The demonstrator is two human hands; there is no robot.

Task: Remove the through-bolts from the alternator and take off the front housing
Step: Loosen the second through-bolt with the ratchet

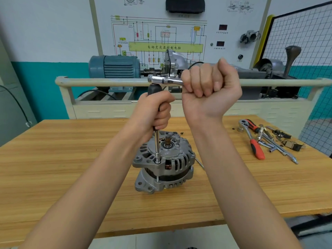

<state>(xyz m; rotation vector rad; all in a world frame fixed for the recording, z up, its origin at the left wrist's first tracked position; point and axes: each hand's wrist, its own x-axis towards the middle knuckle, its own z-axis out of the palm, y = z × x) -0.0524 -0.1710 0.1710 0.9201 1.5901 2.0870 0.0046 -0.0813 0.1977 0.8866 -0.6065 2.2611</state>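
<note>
While the left hand [158, 112] grips the extension [157, 144] on a through-bolt [158, 161], the right hand [210, 83], clenched round the ratchet [161, 80], must swing it to loosen.

Single wide-angle view from head height, facing forward and tilted down over a wooden workbench [53, 177]. Close in: both forearms entering from the bottom edge, left hand [154, 112] and right hand [210, 87] near frame centre, alternator [163, 162] just below them. Farther off, a training board with wiring diagram [161, 38] filling the upper middle, straight lines bowed toward the edges. No second view to overlap.
</note>
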